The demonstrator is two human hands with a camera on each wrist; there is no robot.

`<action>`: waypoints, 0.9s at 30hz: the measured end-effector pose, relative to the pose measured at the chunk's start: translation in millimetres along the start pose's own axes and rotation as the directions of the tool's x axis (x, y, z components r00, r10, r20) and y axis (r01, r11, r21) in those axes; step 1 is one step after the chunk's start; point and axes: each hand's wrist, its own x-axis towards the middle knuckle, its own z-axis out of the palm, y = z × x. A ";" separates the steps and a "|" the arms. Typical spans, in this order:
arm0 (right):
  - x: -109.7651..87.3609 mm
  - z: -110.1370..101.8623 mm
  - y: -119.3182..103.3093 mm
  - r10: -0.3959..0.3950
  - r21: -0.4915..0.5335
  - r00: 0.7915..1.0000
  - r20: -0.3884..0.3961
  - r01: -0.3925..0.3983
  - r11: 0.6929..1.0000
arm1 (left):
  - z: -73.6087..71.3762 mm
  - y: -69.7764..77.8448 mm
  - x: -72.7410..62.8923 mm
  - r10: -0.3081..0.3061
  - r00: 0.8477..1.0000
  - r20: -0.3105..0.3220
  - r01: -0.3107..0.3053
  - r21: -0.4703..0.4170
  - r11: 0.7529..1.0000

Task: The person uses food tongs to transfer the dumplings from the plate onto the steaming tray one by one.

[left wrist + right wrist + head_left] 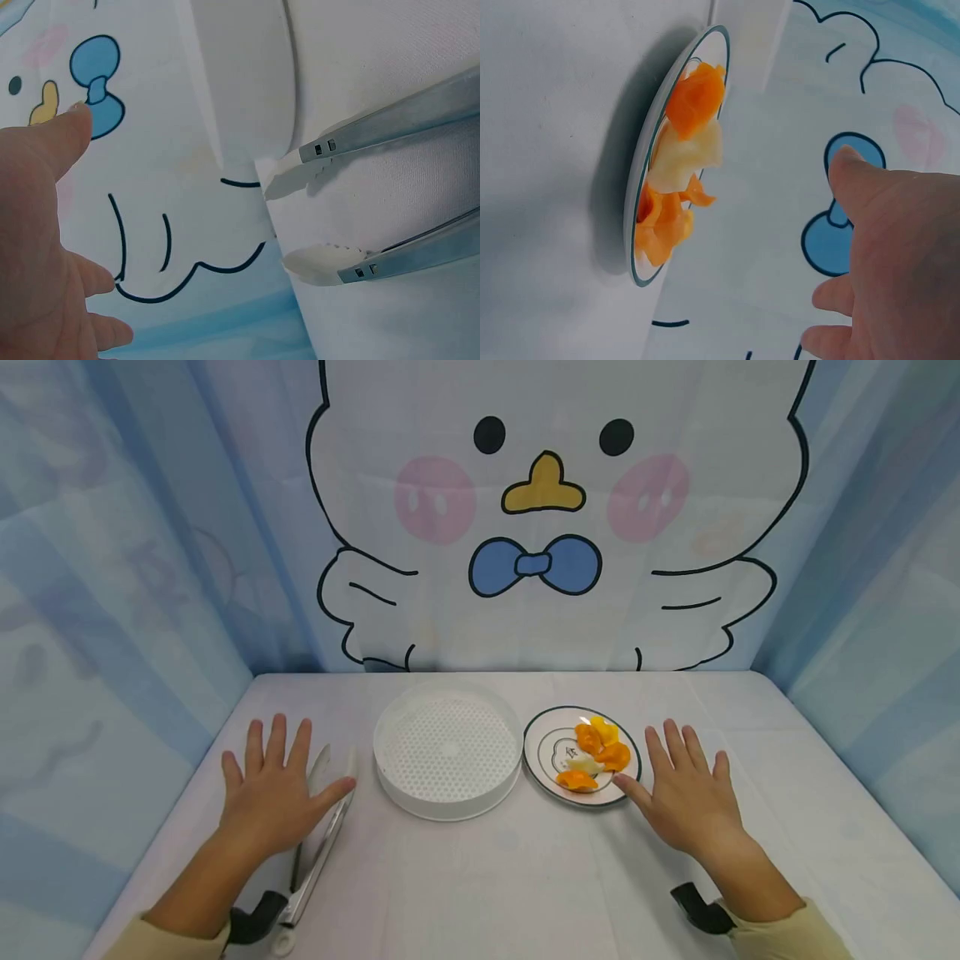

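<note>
My left hand (272, 797) hovers with fingers spread over a pair of metal tongs (324, 852) with pale tips. In the left wrist view the two tong arms (397, 112) lie apart on the cloth, and the hand does not grip them. My right hand (692, 802), fingers likewise spread, holds nothing; in the head view its thumb overlaps the right rim of a plate (545, 772). On that plate lie several orange and yellow pieces (615, 756) and a cream one (585, 764), thin and curled like peppers or peel. Between the hands sits a round white perforated tray (450, 747).
A white cloth covers the table (480, 885). Behind it hangs a curtain (555, 627) printed with a cartoon face and a blue bow, and blue curtains (885, 610) close off both sides. The tray and plate stand side by side, nearly touching.
</note>
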 end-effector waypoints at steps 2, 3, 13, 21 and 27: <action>-0.4 0.1 -0.5 0.002 0.004 1.000 0.002 -0.002 1.000 | -0.3 0.0 -0.1 0.002 1.000 0.004 -0.002 0.000 1.000; -0.8 0.2 -0.8 0.004 0.005 1.000 0.003 -0.004 1.000 | -0.5 -0.1 -0.2 0.003 1.000 0.006 -0.003 -0.001 1.000; -0.7 2.8 1.2 0.038 0.027 0.999 0.017 -0.038 0.999 | 0.7 -3.1 -2.0 0.039 0.999 -0.007 -0.039 -0.056 0.998; 4.6 10.6 12.1 0.035 0.143 0.999 -0.028 -0.031 0.989 | 3.3 -8.6 -9.5 0.076 0.994 -0.082 -0.085 -0.105 0.991; 6.4 15.3 17.9 0.048 0.246 0.995 -0.085 -0.025 0.969 | 7.6 -13.4 -14.2 0.050 0.998 -0.032 -0.054 -0.172 0.984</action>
